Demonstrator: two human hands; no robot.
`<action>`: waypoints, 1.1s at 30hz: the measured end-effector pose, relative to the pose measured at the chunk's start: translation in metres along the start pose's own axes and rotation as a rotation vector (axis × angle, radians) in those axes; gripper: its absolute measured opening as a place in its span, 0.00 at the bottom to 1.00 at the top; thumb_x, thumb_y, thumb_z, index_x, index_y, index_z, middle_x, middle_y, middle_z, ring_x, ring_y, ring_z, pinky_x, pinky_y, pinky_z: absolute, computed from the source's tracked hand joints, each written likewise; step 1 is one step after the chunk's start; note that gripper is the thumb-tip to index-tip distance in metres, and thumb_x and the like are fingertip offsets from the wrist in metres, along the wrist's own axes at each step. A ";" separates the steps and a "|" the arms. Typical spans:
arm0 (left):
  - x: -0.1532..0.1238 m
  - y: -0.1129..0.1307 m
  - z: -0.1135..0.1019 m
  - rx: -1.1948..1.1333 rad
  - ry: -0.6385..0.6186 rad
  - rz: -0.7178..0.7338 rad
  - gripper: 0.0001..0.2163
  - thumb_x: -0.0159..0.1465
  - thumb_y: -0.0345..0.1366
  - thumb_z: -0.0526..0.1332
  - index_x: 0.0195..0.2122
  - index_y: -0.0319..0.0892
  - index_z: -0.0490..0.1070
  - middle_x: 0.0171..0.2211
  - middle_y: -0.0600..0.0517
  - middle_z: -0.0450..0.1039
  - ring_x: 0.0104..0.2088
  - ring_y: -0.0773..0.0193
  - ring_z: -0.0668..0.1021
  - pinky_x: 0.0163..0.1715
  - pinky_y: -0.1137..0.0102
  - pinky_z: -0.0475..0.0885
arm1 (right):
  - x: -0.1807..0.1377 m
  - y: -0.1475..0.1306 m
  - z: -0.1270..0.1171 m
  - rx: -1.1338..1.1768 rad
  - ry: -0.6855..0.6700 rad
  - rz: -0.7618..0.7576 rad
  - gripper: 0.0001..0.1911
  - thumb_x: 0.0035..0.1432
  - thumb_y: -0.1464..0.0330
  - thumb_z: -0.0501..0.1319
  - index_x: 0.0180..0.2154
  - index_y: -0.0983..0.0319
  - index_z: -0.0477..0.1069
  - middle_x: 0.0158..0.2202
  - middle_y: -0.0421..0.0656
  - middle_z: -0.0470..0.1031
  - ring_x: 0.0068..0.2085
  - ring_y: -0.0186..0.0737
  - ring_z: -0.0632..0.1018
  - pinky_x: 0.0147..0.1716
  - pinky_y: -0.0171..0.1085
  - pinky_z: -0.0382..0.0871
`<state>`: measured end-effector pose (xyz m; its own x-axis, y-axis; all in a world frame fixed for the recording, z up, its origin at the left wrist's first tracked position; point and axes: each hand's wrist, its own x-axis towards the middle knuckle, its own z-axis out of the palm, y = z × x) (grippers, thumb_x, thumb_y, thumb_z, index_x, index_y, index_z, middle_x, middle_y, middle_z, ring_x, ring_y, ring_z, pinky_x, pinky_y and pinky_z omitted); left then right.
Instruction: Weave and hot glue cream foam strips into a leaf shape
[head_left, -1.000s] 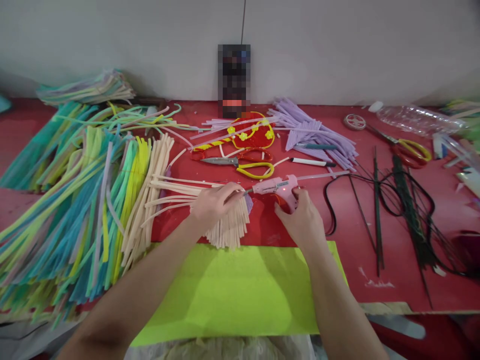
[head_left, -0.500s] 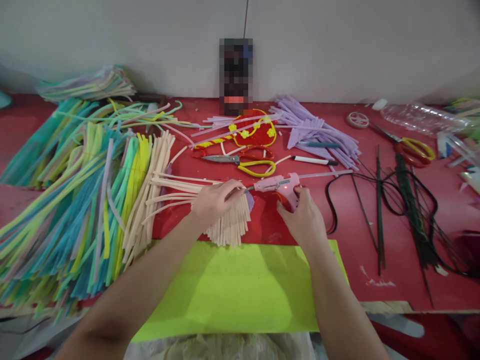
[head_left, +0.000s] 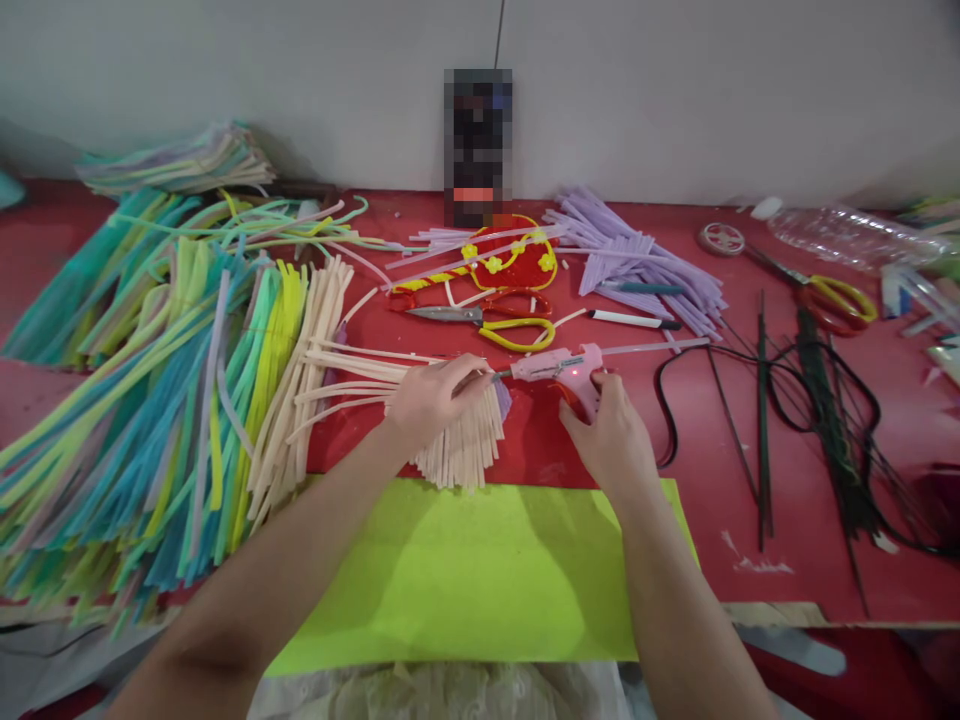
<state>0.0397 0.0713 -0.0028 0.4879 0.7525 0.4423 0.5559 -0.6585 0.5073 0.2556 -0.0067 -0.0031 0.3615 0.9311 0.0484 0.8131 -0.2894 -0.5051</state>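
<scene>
My right hand (head_left: 611, 430) is wrapped around the handle of a pink hot glue gun (head_left: 555, 366), whose small red light glows. Its nozzle points left and reaches the fingertips of my left hand (head_left: 435, 398). Those fingers are pinched together; what is between them is too small to make out. Beneath that hand lies a fan of cream pipe cleaners (head_left: 461, 450), with a bit of purple (head_left: 504, 400) at its right edge. A clear glue stick (head_left: 656, 346) sticks out from the gun's back end.
Bundles of coloured pipe cleaners (head_left: 165, 400) cover the left side. Red-and-yellow scissors (head_left: 517, 325), a white marker (head_left: 634, 320) and purple pipe cleaners (head_left: 637, 265) lie behind my hands. Black cord (head_left: 660, 410) and dark stems (head_left: 763, 430) are at right. A green sheet (head_left: 480, 580) lies in front.
The whole view has shifted very slightly. Both hands and the glue gun hold nearly the same place, with the nozzle still at my left fingertips.
</scene>
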 end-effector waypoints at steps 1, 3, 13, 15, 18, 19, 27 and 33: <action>0.000 0.000 0.000 0.002 0.001 -0.001 0.12 0.69 0.44 0.52 0.37 0.43 0.71 0.28 0.55 0.79 0.26 0.70 0.80 0.25 0.77 0.67 | 0.000 0.000 0.000 0.002 0.001 -0.007 0.19 0.54 0.58 0.55 0.46 0.59 0.61 0.47 0.52 0.73 0.42 0.52 0.76 0.34 0.44 0.67; 0.000 0.000 0.000 0.005 0.000 0.000 0.12 0.69 0.43 0.53 0.37 0.43 0.71 0.28 0.55 0.79 0.26 0.70 0.80 0.25 0.77 0.67 | 0.000 0.000 0.000 0.003 -0.002 -0.008 0.19 0.54 0.58 0.55 0.46 0.59 0.61 0.47 0.51 0.73 0.42 0.51 0.76 0.34 0.43 0.67; 0.001 0.000 0.000 -0.003 -0.010 -0.002 0.12 0.69 0.43 0.53 0.37 0.42 0.71 0.28 0.55 0.79 0.26 0.70 0.80 0.26 0.76 0.69 | -0.001 0.001 -0.003 0.001 -0.007 0.010 0.19 0.55 0.58 0.55 0.46 0.59 0.60 0.47 0.51 0.73 0.43 0.51 0.76 0.33 0.42 0.66; 0.001 0.001 -0.001 0.000 -0.009 -0.003 0.12 0.69 0.43 0.53 0.37 0.42 0.71 0.28 0.55 0.79 0.26 0.70 0.79 0.26 0.76 0.68 | -0.001 0.001 -0.003 0.005 -0.008 0.008 0.19 0.54 0.58 0.55 0.46 0.59 0.60 0.46 0.51 0.74 0.42 0.51 0.76 0.32 0.42 0.65; 0.001 0.002 -0.002 -0.005 -0.007 -0.002 0.12 0.69 0.43 0.53 0.37 0.42 0.71 0.28 0.55 0.79 0.26 0.70 0.79 0.25 0.76 0.68 | -0.002 0.001 -0.004 0.013 -0.002 0.006 0.19 0.54 0.57 0.55 0.45 0.59 0.61 0.46 0.51 0.74 0.42 0.51 0.76 0.32 0.41 0.65; 0.001 0.002 -0.002 -0.007 -0.011 -0.002 0.12 0.69 0.43 0.53 0.37 0.42 0.71 0.28 0.55 0.79 0.26 0.70 0.79 0.24 0.76 0.68 | -0.002 0.001 -0.005 0.018 0.000 0.005 0.19 0.54 0.57 0.55 0.45 0.59 0.61 0.46 0.51 0.74 0.42 0.51 0.76 0.31 0.41 0.65; 0.001 0.002 -0.001 -0.009 -0.022 -0.018 0.12 0.69 0.43 0.53 0.37 0.43 0.72 0.27 0.55 0.79 0.25 0.71 0.79 0.24 0.76 0.67 | -0.001 0.002 -0.004 0.038 -0.006 0.009 0.19 0.52 0.58 0.56 0.44 0.59 0.61 0.45 0.51 0.74 0.41 0.50 0.76 0.32 0.41 0.65; 0.001 0.003 -0.003 0.023 -0.031 -0.015 0.13 0.69 0.43 0.52 0.37 0.42 0.72 0.29 0.54 0.80 0.24 0.70 0.78 0.24 0.76 0.67 | -0.002 0.000 -0.008 0.036 -0.035 0.050 0.19 0.52 0.58 0.57 0.44 0.59 0.61 0.45 0.51 0.74 0.42 0.51 0.76 0.34 0.42 0.65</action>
<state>0.0399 0.0703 0.0013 0.4998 0.7619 0.4119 0.5782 -0.6476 0.4963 0.2585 -0.0106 0.0034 0.3841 0.9232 -0.0075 0.7774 -0.3278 -0.5368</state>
